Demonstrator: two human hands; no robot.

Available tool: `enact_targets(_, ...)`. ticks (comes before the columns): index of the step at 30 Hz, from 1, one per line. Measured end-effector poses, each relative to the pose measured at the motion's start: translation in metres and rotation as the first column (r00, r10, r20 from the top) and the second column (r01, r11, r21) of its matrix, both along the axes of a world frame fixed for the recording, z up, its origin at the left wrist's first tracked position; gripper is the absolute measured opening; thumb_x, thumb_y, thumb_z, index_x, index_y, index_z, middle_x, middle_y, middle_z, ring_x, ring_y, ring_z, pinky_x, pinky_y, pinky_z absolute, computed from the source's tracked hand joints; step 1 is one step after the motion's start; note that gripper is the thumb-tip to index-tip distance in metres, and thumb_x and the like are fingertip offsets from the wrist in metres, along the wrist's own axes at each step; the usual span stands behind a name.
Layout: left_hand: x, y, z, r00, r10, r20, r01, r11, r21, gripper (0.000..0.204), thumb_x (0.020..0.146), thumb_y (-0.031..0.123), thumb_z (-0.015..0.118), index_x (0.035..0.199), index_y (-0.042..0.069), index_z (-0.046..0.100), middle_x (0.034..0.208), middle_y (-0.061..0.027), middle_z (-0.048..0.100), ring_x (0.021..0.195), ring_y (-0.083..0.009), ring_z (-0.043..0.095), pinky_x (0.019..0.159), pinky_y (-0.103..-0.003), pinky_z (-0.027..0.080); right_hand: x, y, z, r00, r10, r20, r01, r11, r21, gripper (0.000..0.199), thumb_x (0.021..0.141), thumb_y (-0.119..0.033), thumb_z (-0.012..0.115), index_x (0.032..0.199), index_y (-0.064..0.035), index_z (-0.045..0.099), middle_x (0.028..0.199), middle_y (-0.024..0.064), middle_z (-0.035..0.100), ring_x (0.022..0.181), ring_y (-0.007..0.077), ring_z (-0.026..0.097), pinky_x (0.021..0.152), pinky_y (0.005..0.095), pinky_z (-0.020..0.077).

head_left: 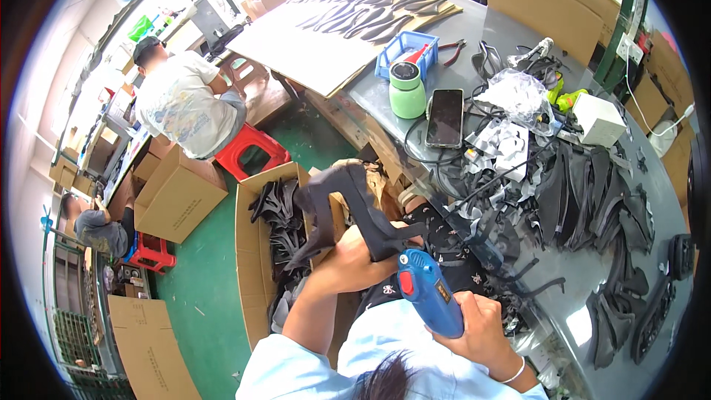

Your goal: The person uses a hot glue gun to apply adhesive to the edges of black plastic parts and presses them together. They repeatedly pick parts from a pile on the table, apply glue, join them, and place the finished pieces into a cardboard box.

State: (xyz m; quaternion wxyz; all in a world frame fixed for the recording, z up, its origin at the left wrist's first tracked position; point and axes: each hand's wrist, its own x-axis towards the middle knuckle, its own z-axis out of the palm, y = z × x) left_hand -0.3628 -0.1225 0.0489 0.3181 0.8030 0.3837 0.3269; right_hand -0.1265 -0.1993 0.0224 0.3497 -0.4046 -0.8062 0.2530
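White scraps (509,147) clutter the table (496,30); left grip (354,261) clasps black frame (321,215), right grip (478,326) wraps blue tool (431,298).

Part (365,207): uniform black. Tool (432,302): blue, with a red button (406,283). Trousers (378,294): black ground scattered with small pale motifs. Sleeve (285,370): plain light blue; bracelet (516,372), white. Bottle (407,98): pale green beneath a dark lid (404,72). Phone (446,120): black-faced. Crate (383,68): blue. Small box (601,120): white. Tabletop (505,28): grey. Board (296,55): white, patterned by rows of black pieces (378,17). Floor (194,304): green. Carton (252,270): brown. Near stool (241,150): red; far stool (157,255): red, with blue at its seat. Near co-worker's shirt (185,100): pale, bearing a faint multicoloured print; far co-worker's shirt (102,235): dark grey.
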Motion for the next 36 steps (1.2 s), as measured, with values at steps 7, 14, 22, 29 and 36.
enact_targets(7,0.018,-0.007,-0.035,0.997,0.013,0.082,-0.02,0.996,0.087,0.027,0.074,0.003,0.069,0.099,-0.002,0.062,0.102,-0.0099,0.066,0.092,-0.0248,0.062,0.081,-0.034,0.049,-0.003,0.0,0.008,0.991,0.051,-0.122,-0.07,0.986,-0.152,0.051,0.063,-0.028,0.083,0.088,0.0001,0.049,0.059,0.0073,0.055,0.047,0.018,0.058,0.048,0.0278,0.0467)
enact_targets(14,0.029,-0.017,-0.06,1.0,-0.026,0.007,0.027,0.998,-0.051,0.025,0.081,0.011,0.065,0.104,0.002,0.061,0.098,-0.0112,0.064,0.089,-0.023,0.061,0.078,-0.033,0.048,-0.002,0.0,0.017,0.976,0.09,-0.197,-0.122,0.98,-0.157,0.051,0.062,-0.025,0.084,0.088,0.0001,0.049,0.06,0.0058,0.055,0.048,0.0159,0.057,0.049,0.0262,0.0462)
enact_targets(22,0.017,-0.038,-0.07,0.97,0.022,0.242,0.1,0.872,-0.479,0.028,0.074,0.001,0.063,0.099,0.003,0.049,0.098,-0.0084,0.054,0.096,-0.018,0.053,0.084,-0.032,0.044,-0.001,0.009,0.012,0.985,-0.16,-0.062,0.166,0.982,0.089,0.054,0.061,-0.019,0.084,0.096,-0.0011,0.047,0.07,0.0113,0.06,0.057,0.0248,0.061,0.055,0.0339,0.0487)
enact_targets(29,0.054,-0.041,-0.041,0.178,0.435,0.883,0.527,0.716,-0.459,0.071,0.081,0.037,0.063,0.136,0.004,0.032,0.137,-0.0148,0.039,0.112,-0.0267,0.051,0.093,-0.04,0.044,-0.012,0.004,0.009,0.979,0.05,-0.199,-0.091,0.975,-0.202,0.048,0.06,-0.014,0.078,0.099,-0.0013,0.051,0.074,0.0142,0.059,0.063,0.0316,0.061,0.057,0.0378,0.0495)
enact_targets(36,0.046,-0.018,-0.031,0.232,0.525,0.819,-0.281,0.842,-0.46,0.021,0.091,0.012,0.054,0.11,0.003,0.049,0.08,-0.0108,0.058,0.066,-0.0154,0.058,0.058,-0.025,0.049,-0.005,0.001,0.013,0.994,0.057,-0.092,-0.074,0.979,-0.189,0.051,0.063,-0.025,0.082,0.094,-0.001,0.05,0.068,0.0105,0.058,0.057,0.0272,0.06,0.054,0.0361,0.0487)
